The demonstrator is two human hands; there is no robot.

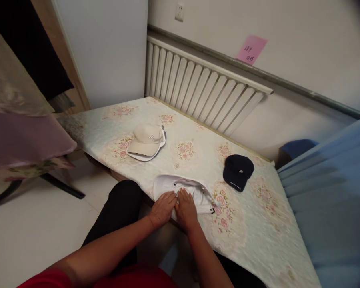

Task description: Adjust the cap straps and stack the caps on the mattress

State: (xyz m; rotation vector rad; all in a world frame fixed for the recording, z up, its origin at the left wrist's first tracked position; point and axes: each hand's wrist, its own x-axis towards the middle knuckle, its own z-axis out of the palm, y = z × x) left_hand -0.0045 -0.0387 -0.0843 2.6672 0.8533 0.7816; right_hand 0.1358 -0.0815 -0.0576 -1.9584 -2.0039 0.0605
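A white cap (168, 186) lies upside down at the near edge of the flowered table cover (198, 160). My left hand (163, 208) and my right hand (186, 208) rest side by side on its crown, fingers pressed down on the fabric. Further back on the left, a beige cap (145, 140) sits on top of another white cap (144, 156). To the right of my hands lies a navy cap (238, 171), apart from them.
A white radiator (204, 88) runs along the wall behind the table. Blue fabric (333, 192) covers the right side. A pink note (251, 49) is stuck on the wall. Purple and patterned cloth (21, 136) hangs at the left over pale floor.
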